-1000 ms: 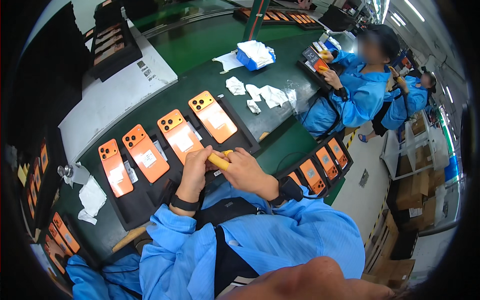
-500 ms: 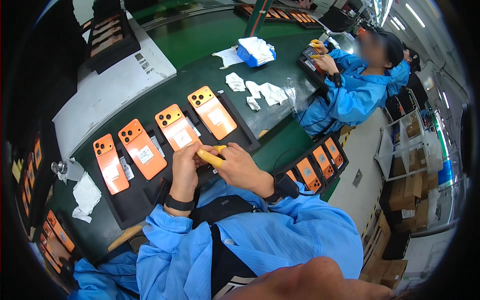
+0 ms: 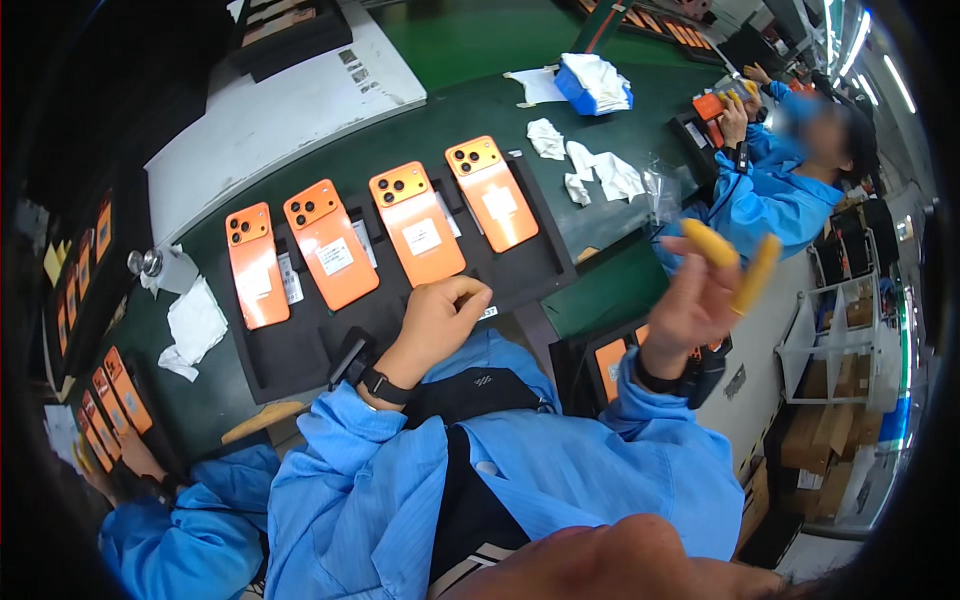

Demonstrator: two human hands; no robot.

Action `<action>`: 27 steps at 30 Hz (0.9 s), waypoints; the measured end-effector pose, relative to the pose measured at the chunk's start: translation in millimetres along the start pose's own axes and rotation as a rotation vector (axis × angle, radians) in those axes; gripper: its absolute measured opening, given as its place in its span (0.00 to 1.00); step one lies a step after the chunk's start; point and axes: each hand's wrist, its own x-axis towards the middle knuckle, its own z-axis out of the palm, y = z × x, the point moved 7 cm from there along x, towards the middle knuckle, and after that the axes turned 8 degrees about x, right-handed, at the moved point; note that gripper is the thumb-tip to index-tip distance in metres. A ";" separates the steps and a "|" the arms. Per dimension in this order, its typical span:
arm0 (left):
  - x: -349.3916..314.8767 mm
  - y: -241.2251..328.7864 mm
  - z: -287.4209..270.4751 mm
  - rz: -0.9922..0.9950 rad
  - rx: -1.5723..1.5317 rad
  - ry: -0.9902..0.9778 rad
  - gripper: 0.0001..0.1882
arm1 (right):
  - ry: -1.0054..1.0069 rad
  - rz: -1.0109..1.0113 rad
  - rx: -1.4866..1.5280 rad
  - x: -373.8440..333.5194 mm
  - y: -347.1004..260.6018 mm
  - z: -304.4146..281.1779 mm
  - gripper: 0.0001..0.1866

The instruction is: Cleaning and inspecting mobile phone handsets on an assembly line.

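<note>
We look down on a long dark green workbench (image 3: 465, 118), where, at the far right, a co-worker in a blue smock (image 3: 785, 210) holds something orange. On the near side of the bench sits a shallow black rectangular tray (image 3: 290, 362). At its near edge our left hand (image 3: 440, 318) curls in on itself; nothing shows in its fold, but we cannot tell whether it hides something small. Our right hand (image 3: 695, 305) hangs in the air right of the tray, fingers spread, gripping nothing we can see. Four glossy orange smartphones (image 3: 325, 228) lie back up in a row on the tray, camera ends far; the third from the left is just beyond the left hand, contact unclear. We judge this a pause between touches; another touch there calls for the right hand to come left and down, and the left fingers to uncurl. Smallest are the white rectangular labels (image 3: 422, 238) on the phones and the yellow rubbery finger covers (image 3: 710, 243) on the right hand.
</note>
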 end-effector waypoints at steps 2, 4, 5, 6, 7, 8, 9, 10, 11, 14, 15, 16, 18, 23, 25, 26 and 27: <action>-1.2 8.0 1.2 0.046 0.036 -0.054 0.10 | 0.070 0.097 -0.003 23.0 7.1 -7.1 0.35; -3.1 16.1 1.1 0.126 0.166 -0.058 0.11 | 0.121 0.190 -0.024 27.9 17.2 -14.0 0.32; -2.8 20.8 1.8 0.211 0.290 -0.059 0.13 | 0.143 0.161 -0.057 23.4 12.3 -19.1 0.31; -4.0 20.4 3.1 0.254 0.374 -0.064 0.18 | 0.035 -0.009 -0.066 16.6 0.1 -19.3 0.23; -6.4 19.1 3.2 0.241 0.379 -0.065 0.18 | 0.112 -0.012 0.143 4.9 -12.8 -7.5 0.15; -7.4 20.1 4.4 0.256 0.404 -0.072 0.17 | -0.095 -0.045 -0.074 0.9 -6.9 6.7 0.14; -8.5 21.0 5.4 0.272 0.429 -0.080 0.17 | -0.304 -0.080 -0.290 -7.6 7.9 22.9 0.13; -9.5 21.7 5.6 0.293 0.457 -0.089 0.17 | -0.435 0.039 -0.256 -15.8 29.7 41.9 0.14; -9.4 21.4 3.9 0.287 0.460 -0.088 0.17 | -0.572 0.154 -0.223 -26.8 48.8 60.7 0.16; -7.8 20.4 1.2 0.280 0.467 -0.114 0.16 | -0.744 0.176 -0.204 -75.5 80.8 78.2 0.16; -5.5 21.3 -1.5 0.286 0.450 -0.118 0.16 | -0.785 0.183 -0.211 -85.6 82.7 82.1 0.16; -8.1 21.0 -3.3 0.288 0.433 -0.127 0.16 | -0.849 0.243 -0.226 -95.3 90.4 88.3 0.14; -13.9 18.8 -4.1 0.281 0.411 -0.119 0.16 | -0.912 0.192 -0.265 -103.4 87.8 99.3 0.13; -9.8 19.5 -3.7 0.255 0.362 -0.142 0.15 | -1.053 0.126 -0.339 -103.5 86.2 118.9 0.13; -10.2 23.3 -7.5 0.285 0.376 -0.110 0.16 | -1.131 0.025 -0.262 -112.8 84.8 125.9 0.15; -9.5 21.9 -6.8 0.281 0.368 -0.107 0.16 | -1.153 0.011 -0.260 -114.7 85.6 126.5 0.14; -10.1 23.2 -5.4 0.304 0.359 -0.117 0.16 | -1.175 -0.004 -0.259 -115.8 85.8 126.8 0.13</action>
